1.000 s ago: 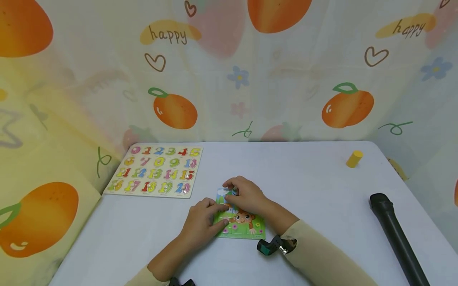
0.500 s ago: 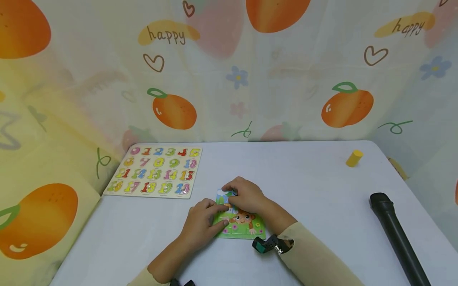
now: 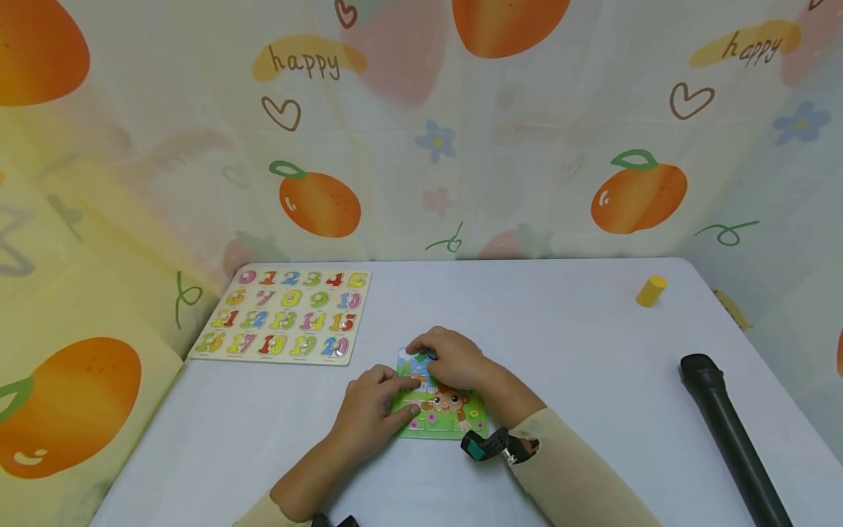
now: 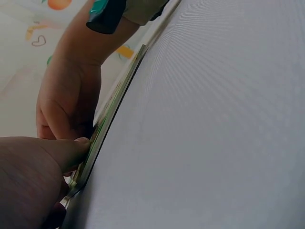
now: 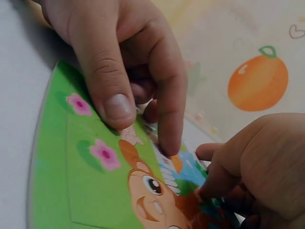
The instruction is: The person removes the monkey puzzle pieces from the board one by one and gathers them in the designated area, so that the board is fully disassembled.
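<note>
A small jigsaw puzzle (image 3: 448, 424) with a cartoon monkey on green grass lies on the table in front of me. My left hand (image 3: 369, 406) rests at its left side. In the right wrist view, the thumb and index finger of the left hand (image 5: 124, 62) press fairly straight on the picture, the other fingers tucked behind. My right hand (image 3: 454, 359) bends over the puzzle's top part, index finger near the upper left corner and thumb on the picture. Close up, the right hand (image 5: 252, 167) hides that part; I cannot tell whether a piece sits between its fingers.
A number board (image 3: 283, 315) lies at the table's back left. At the back right stands a yellow cylinder (image 3: 652, 290), with a long black rod-like object (image 3: 734, 439) along the right side. A fruit-print cloth (image 3: 514, 146) hangs behind the white table (image 3: 560, 307).
My right hand and its wrist camera have shifted slightly left, and the right thumb has moved a little over the picture. The left hand and puzzle have stayed nearly still.
</note>
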### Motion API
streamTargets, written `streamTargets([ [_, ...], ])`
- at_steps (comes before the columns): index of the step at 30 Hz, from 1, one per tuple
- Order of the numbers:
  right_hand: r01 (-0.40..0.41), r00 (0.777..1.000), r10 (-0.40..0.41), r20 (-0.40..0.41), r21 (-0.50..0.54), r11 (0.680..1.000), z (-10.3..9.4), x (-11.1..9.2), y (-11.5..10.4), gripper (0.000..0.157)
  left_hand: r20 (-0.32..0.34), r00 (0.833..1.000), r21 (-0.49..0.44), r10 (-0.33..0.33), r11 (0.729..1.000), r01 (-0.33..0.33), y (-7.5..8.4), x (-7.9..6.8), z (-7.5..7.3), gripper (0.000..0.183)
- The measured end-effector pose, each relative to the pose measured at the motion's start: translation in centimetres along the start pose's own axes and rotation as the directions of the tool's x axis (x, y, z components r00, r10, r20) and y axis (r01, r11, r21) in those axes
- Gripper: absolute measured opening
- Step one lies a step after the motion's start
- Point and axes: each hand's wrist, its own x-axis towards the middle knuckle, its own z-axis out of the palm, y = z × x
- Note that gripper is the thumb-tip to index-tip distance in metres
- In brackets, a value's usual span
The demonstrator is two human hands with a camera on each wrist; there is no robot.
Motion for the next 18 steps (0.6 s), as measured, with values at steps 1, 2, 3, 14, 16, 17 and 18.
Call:
streamTargets([
  [1, 0.001, 1.000, -0.001, 0.003, 0.002, 1.000, -0.04, 0.03, 0.00, 0.046, 0.000, 1.000, -0.002, -0.001, 1.000, 0.001, 0.01, 0.01, -0.01, 0.035],
  [2, 0.001, 1.000, -0.001, 0.008, 0.007, 1.000, -0.11, 0.03, -0.02, 0.047, 0.001, 1.000, -0.002, -0.002, 1.000, 0.002, 0.02, 0.02, -0.02, 0.035],
  [3, -0.002, 1.000, 0.002, 0.013, 0.013, 1.000, -0.18, 0.02, -0.08, 0.049, 0.002, 1.000, -0.003, -0.003, 1.000, 0.003, 0.04, 0.02, -0.03, 0.035],
  [14, -0.051, 0.998, 0.050, 0.046, 0.024, 0.998, -0.48, 0.51, -0.48, 0.052, 0.013, 1.000, -0.004, -0.019, 1.000, 0.019, 0.08, 0.00, 0.00, 0.034],
  [16, -0.045, 0.998, 0.043, 0.053, 0.030, 0.999, -0.56, 0.49, -0.46, 0.052, 0.014, 1.000, -0.004, -0.022, 1.000, 0.022, 0.06, 0.01, 0.01, 0.034],
  [17, -0.040, 0.998, 0.038, 0.057, 0.034, 0.999, -0.58, 0.49, -0.40, 0.052, 0.014, 1.000, -0.004, -0.023, 1.000, 0.023, 0.06, 0.03, 0.00, 0.034],
  [18, -0.035, 0.998, 0.033, 0.060, 0.036, 0.999, -0.62, 0.50, -0.38, 0.052, 0.015, 1.000, -0.005, -0.025, 1.000, 0.025, 0.07, 0.04, -0.02, 0.034],
])
